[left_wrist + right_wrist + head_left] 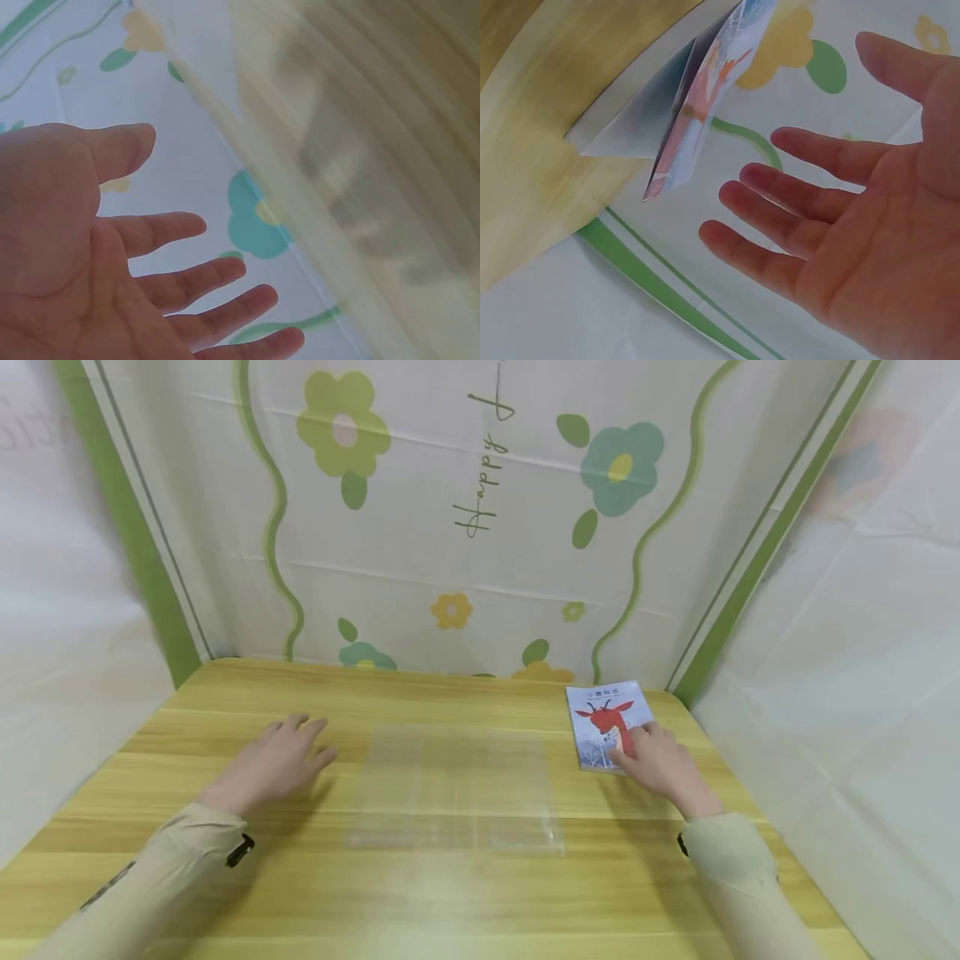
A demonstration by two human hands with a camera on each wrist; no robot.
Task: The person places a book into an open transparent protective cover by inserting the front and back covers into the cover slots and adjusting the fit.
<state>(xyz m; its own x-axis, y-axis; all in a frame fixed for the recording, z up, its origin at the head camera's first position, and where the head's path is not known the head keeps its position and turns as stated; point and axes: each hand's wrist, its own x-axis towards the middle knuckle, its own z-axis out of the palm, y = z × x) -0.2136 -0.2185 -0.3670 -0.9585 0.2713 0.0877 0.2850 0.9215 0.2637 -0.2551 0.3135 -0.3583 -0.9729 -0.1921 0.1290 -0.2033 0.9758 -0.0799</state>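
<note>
Grip state: the right hand [660, 764] lies open, fingers straight, over the near edge of a small thin paperback booklet with a pale blue cover and a red deer drawing [603, 718]; whether the fingertips touch the cover cannot be told from the head view, and the right wrist view shows the fingers [795, 225] spread and clear of it. The left hand [273, 764] rests open and flat on the yellow wood-grain worktop [225, 693], holding nothing, at about 9 o'clock from a clear, glossy plastic sheet [457, 789] lying flat at the worktop's centre. The booklet sits at roughly 2 o'clock from that sheet, near the far right corner, by the flower-printed cloth backdrop [480, 527]. Judged from its thinness, the booklet is light and flexible, with a smooth cover that may slide under pressure; a pinch along its near edge or spine, thumb beneath, would likely hold best.
</note>
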